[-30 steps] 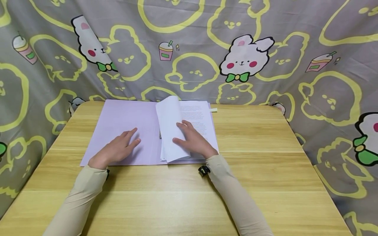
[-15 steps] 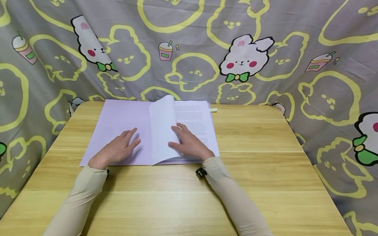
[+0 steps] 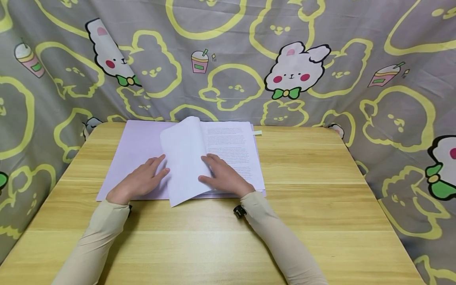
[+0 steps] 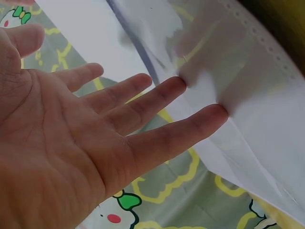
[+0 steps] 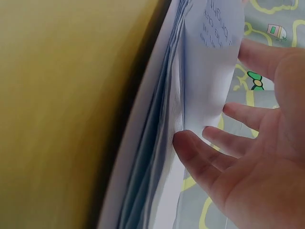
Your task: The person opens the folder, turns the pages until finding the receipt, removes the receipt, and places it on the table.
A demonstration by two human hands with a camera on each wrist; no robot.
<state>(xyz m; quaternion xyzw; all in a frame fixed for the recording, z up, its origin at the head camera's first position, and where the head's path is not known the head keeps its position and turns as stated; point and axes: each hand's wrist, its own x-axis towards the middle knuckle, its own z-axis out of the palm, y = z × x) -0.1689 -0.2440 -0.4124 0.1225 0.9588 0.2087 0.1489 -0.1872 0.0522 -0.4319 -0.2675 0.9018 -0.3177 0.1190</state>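
A lilac folder (image 3: pixel 140 136) lies spread open at the table's far side. On its right half rests a stack of paper with a printed page (image 3: pixel 231 138) on top. A white sheet (image 3: pixel 183 150) arches up from the stack and leans left over the folder. My right hand (image 3: pixel 228 176) is at the sheet's right side, fingers loosely extended against it; small print shows on the sheet (image 5: pixel 209 81) in the right wrist view. My left hand (image 3: pixel 140 180) hovers over the folder's left half, fingers straight, fingertips (image 4: pixel 220 112) right at the sheet, which has a row of holes along one edge.
A pale green tab (image 3: pixel 257 133) sticks out past the folder's right edge. The wooden table (image 3: pixel 303 221) extends in front and to the right. A grey patterned curtain (image 3: pixel 235 47) hangs close behind the table and along both sides. A small black device (image 3: pixel 239 211) sits at the right sleeve.
The raised sheet has turned further left, and its free edge now reaches my left fingertips. My right hand has shifted slightly left and down with it. The left hand has stayed put.
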